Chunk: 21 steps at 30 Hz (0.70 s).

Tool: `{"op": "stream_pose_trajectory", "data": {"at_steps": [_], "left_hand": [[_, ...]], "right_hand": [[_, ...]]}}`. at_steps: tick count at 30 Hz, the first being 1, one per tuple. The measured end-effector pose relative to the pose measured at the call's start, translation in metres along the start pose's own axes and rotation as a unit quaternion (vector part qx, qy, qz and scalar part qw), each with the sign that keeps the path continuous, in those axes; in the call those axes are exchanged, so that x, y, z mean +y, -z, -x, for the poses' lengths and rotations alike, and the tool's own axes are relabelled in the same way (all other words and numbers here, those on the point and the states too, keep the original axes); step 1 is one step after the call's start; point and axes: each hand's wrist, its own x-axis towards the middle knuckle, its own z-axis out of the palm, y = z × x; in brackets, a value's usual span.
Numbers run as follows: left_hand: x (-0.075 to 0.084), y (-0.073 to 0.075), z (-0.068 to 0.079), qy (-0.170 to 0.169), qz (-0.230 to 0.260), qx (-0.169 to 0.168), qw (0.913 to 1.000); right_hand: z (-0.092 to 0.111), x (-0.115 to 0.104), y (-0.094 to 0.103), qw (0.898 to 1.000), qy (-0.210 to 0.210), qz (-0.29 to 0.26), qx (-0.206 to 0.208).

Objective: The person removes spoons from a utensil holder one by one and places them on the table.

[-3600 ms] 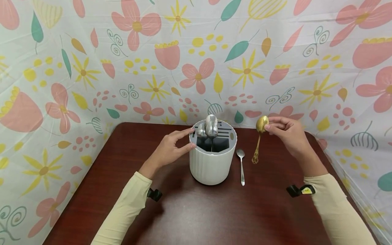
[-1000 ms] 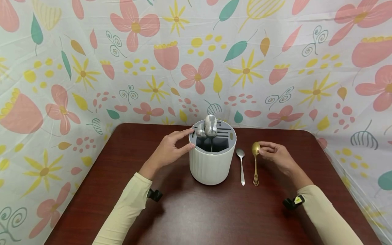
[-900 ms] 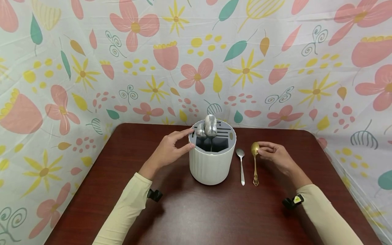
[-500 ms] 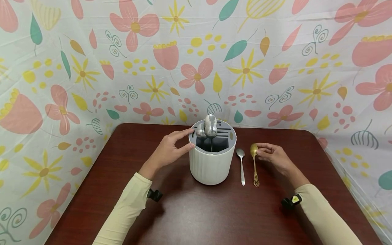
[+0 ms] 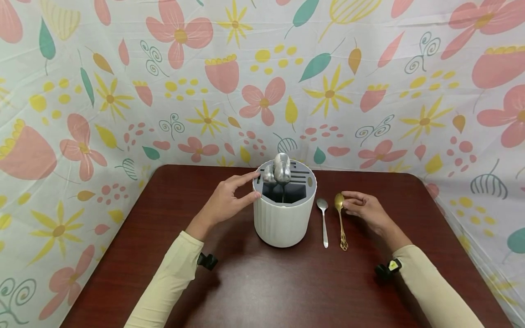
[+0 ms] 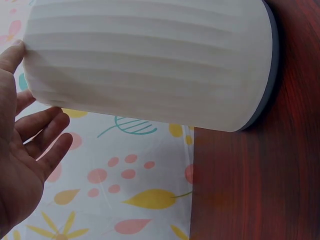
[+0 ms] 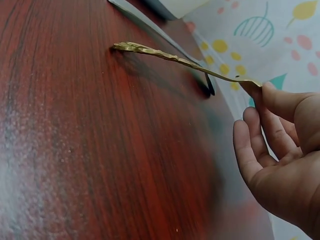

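Observation:
My right hand (image 5: 367, 212) pinches a gold spoon (image 5: 341, 225) by its bowl between thumb and fingers. The ornate handle end (image 7: 127, 47) is down at the tabletop, while the bowl end is raised in the right wrist view. Just left of it lies a silver spoon (image 5: 324, 225), bowl toward the back. My left hand (image 5: 229, 196) touches the rim of a white ribbed utensil holder (image 5: 280, 225) with thumb and fingertips spread along its left side. Several silver spoons (image 5: 282, 169) stand bowl-up in the holder's grey slotted top.
A dark red-brown wooden table (image 5: 262, 291) carries everything. Behind it hangs a floral cloth (image 5: 262, 68), close to the table's back edge. The holder's top has narrow slots at the right and a wide dark compartment at the front.
The right hand has brought the gold spoon down and left, to beside the silver spoon. Over the last second its bowl shifts slightly further left. The left hand stays at the holder.

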Motion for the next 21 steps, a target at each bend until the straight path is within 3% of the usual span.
{"op": "stream_pose_trajectory", "data": {"at_steps": [21], "left_hand": [[0.0008, -0.0002, -0.0001, 0.005, 0.000, -0.005, 1.0000]], "right_hand": [[-0.0050, 0.0104, 0.0037, 0.999, -0.021, 0.033, 0.013]]}}
